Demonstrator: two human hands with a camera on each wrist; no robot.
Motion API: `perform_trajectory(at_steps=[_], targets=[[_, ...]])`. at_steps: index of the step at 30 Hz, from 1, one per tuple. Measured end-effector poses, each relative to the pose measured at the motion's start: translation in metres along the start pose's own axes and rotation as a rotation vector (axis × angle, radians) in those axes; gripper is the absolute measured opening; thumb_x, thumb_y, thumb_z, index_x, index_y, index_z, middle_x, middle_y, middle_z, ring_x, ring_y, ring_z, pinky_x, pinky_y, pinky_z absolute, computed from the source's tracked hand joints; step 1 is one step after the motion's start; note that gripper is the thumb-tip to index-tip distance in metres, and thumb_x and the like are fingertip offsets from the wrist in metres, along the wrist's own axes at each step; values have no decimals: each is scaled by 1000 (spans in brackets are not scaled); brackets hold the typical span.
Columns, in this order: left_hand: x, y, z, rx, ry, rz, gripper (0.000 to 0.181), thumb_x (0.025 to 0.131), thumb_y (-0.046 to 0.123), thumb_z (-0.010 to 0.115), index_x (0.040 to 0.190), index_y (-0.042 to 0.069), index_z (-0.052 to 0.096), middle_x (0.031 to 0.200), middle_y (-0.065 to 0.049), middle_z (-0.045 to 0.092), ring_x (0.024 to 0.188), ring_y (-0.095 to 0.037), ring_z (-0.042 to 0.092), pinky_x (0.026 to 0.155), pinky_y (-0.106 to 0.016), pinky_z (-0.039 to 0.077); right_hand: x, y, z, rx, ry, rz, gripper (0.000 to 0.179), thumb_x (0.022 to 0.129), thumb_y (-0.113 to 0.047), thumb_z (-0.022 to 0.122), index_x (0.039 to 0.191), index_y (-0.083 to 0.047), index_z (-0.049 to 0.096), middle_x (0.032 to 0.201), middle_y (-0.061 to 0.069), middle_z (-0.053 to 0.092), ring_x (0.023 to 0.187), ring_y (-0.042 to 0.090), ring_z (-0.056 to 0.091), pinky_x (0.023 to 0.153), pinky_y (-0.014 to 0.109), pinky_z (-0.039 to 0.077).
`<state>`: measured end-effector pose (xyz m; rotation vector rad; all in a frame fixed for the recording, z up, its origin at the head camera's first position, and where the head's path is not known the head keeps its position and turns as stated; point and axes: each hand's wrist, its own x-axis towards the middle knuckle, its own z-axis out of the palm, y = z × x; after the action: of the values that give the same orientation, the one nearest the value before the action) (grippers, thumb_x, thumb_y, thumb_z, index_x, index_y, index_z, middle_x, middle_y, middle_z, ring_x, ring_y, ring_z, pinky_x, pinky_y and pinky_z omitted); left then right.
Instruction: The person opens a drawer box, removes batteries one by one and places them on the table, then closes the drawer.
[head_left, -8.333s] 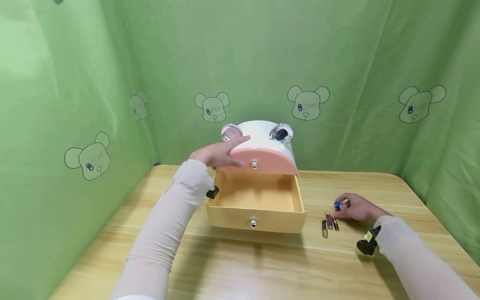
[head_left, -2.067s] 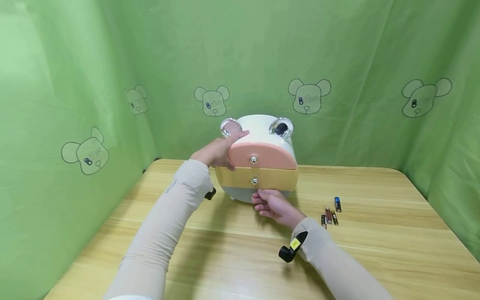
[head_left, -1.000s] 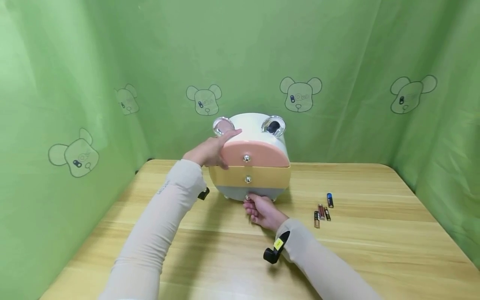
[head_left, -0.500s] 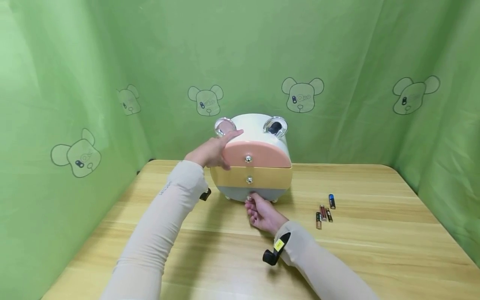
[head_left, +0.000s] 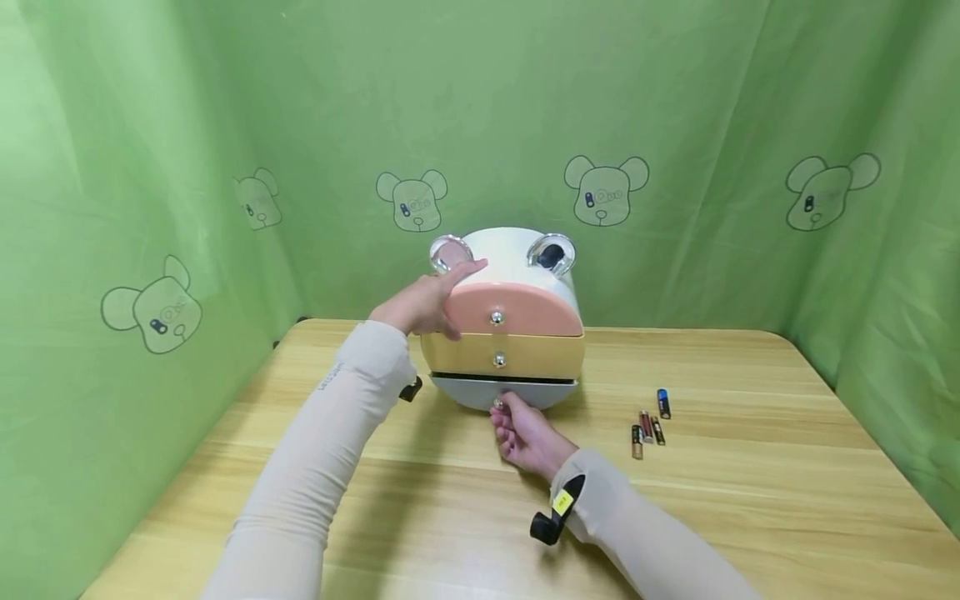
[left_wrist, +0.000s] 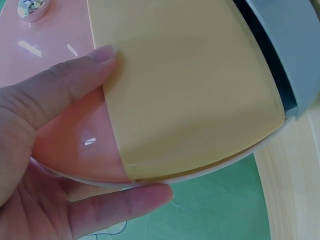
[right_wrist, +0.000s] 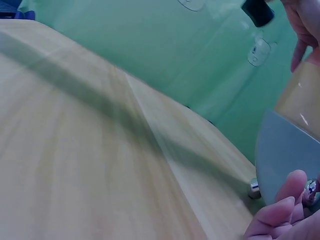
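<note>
A small mini drawer cabinet (head_left: 517, 254) with a white top and two round silver-rimmed ears stands on the table. It has a pink top drawer (head_left: 536, 310), a yellow middle drawer (head_left: 457, 354) and a grey bottom drawer (head_left: 461, 391). My left hand (head_left: 427, 302) grips the cabinet's left side; in the left wrist view its thumb (left_wrist: 75, 80) presses the front across the pink and yellow seam, and other fingers lie along the side. With thumb and fingers my right hand (head_left: 531, 435) pinches the grey drawer's silver knob (right_wrist: 310, 191). A dark gap shows above that drawer.
Several batteries lie right of the cabinet: a blue-ended one (head_left: 663, 403), a dark red one (head_left: 646, 426), a thin dark one (head_left: 657, 431) and a copper-ended one (head_left: 637, 442). Green curtains (head_left: 495, 108) surround the wooden table (head_left: 420, 533) at the back and sides.
The yellow drawer, pulled out at first, is closed. My right hand has left the blue battery for the grey drawer's knob and has drawn that drawer slightly out. My left hand stays on the cabinet.
</note>
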<state>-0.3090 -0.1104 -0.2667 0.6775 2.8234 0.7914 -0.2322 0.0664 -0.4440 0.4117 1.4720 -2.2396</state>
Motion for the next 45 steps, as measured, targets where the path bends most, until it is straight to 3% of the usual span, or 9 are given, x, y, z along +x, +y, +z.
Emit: perform_trajectory(at_steps=[19,27,45], targets=[[0,1,1,24,13,15,126,63,-5,85,150,52,16,134,-16,50,98,-25,57,87,-42,47,-27,13,0,-55,-26,6,23,95,-28,50,84,-10,59,65,-9,55,50,2,41,45,16,31],[-1,1,1,23,12,8,125,64,-4,85,150,53,16,131,-16,52,99,-26,56,87,-42,47,-38,15,-1,-99,-75,20,24,97,-28,47,83,-11,58,65,-9,54,50,3,41,45,17,31],[-1,1,1,2,14,-7,126,63,-6,84,149,55,15,133,-16,49,98,-26,57,88,-44,47,-50,23,-2,-110,-98,44,21,94,-28,47,81,-13,57,63,-9,51,50,3,39,44,16,30]])
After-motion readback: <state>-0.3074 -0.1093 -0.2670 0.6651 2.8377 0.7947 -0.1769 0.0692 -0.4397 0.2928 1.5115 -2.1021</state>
